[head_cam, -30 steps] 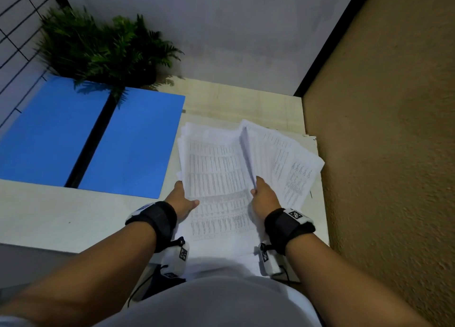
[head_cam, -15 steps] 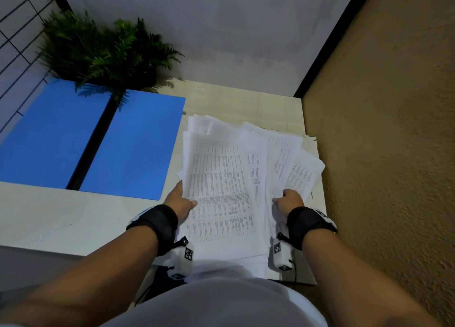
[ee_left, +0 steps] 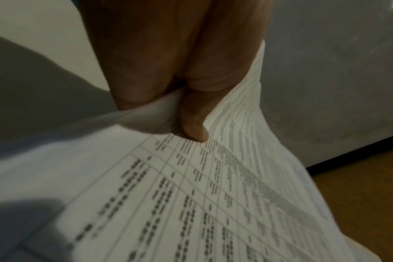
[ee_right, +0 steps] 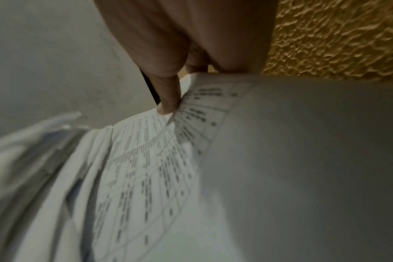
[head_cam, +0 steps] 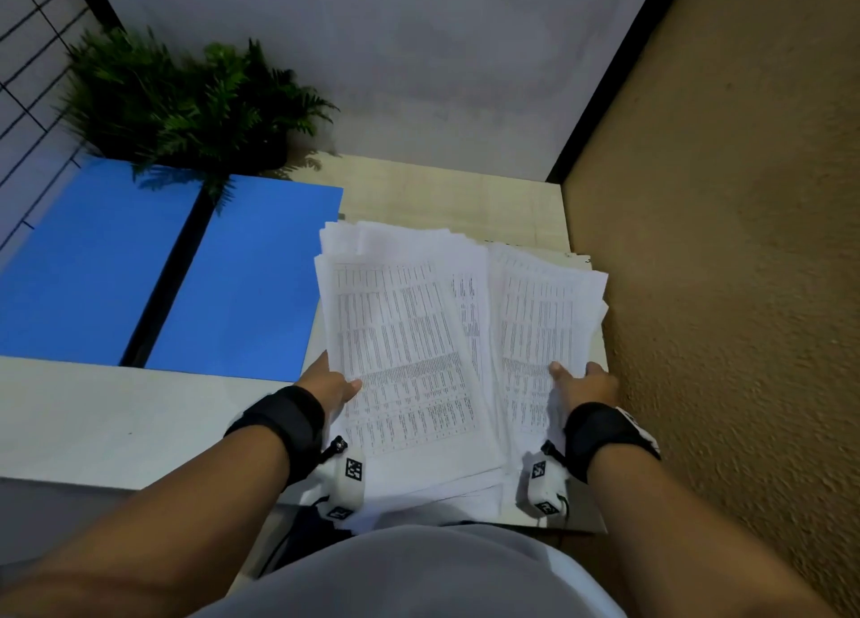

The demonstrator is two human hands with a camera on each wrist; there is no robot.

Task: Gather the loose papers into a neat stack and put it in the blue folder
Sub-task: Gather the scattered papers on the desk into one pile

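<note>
A loose pile of white printed papers (head_cam: 409, 338) with tables lies fanned at the table's right end. My left hand (head_cam: 332, 382) grips its left edge, thumb on top of the sheets (ee_left: 194, 131) and fingers underneath. My right hand (head_cam: 581, 380) holds the right-hand bundle (head_cam: 540, 315), thumb on top (ee_right: 168, 99), fingers hidden under the paper. The blue folder (head_cam: 139, 268) lies open and flat to the left of the papers, its black spine (head_cam: 163, 282) down the middle.
A green fern plant (head_cam: 186, 105) stands behind the folder, its fronds over the spine. A textured tan wall (head_cam: 721, 291) runs close along the table's right edge. Pale table top (head_cam: 116, 422) shows in front of the folder.
My right hand moved rightward to the outer bundle and pulled those sheets square with the rest. The upright sheet fell flat. My left hand kept its grip.
</note>
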